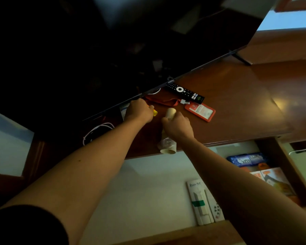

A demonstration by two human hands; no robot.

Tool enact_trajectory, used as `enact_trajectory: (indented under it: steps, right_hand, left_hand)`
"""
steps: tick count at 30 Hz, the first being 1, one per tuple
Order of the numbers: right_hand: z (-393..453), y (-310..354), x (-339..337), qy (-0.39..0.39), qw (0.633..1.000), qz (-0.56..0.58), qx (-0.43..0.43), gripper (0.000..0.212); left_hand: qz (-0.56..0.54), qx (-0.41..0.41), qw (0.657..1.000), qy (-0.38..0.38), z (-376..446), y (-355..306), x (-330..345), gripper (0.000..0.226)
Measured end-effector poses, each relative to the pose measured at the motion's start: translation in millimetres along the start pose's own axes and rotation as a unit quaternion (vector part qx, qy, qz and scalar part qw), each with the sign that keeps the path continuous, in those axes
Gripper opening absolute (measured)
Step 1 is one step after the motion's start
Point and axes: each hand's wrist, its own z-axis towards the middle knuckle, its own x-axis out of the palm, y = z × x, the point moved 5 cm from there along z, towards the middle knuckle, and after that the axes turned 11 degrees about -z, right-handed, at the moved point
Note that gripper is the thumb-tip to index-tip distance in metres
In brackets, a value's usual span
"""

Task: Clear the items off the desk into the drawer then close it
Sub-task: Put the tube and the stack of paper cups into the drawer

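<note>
So, nearest to us, at 5 o'clock, the open drawer (pixel 159 183) sits under the desk edge. We already see things in it: a white boxed item (pixel 199 204) with a small white remote (pixel 217 210) touching its right side, plus blue packets (pixel 246 159) and some printed cards (pixel 272 179) over at 3 o'clock. Whether those came off the desk, we can't say.

Next out, on the brown desk (pixel 237 106) right at its front edge, a sleeve of stacked paper cups (pixel 167 145) lies on its side, partly in clear wrap. Our right hand (pixel 177 126) is over the far end of that stack, fingers curled round a cup (pixel 170 113). Our left hand (pixel 140 111), near 11 o'clock of the right one, is closed on a small yellow-tipped thing (pixel 155 112); we can't tell what it is.

Farther out: a red badge holder (pixel 200 111) with its red lanyard (pixel 163 100), then a black TV remote (pixel 184 91) tucked by the bottom edge of the TV (pixel 113 50). A white cable (pixel 95 129) loops at 9 o'clock, in the dark.

Our judgement: early to midway. Cups, yellow thing, badge, remote and cable are all still on the desk, and the drawer isn't closed yet.
</note>
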Motion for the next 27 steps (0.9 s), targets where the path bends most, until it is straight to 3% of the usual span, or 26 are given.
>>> enact_trajectory:
  steps: [6,16,21,27]
  right_hand:
    - [1,0,-2,-0.015,0.998,-0.026,-0.054,0.06]
    - [2,-8,-11,0.015,0.996,-0.037,-0.077,0.058]
    - [1,-24,-20,0.027,0.995,-0.035,-0.092,0.058]
    - [-20,-47,-25,0.04,0.992,-0.029,-0.115,0.06]
  left_hand:
    - [-0.007,-0.043,0.999,0.024,7,-10,11,0.057]
    - [-0.045,-0.093,0.994,0.044,6,-8,7,0.01]
    - [-0.07,-0.061,0.996,0.002,-27,-16,1,0.022]
    - [-0.092,-0.057,0.994,0.02,-101,5,25,0.021]
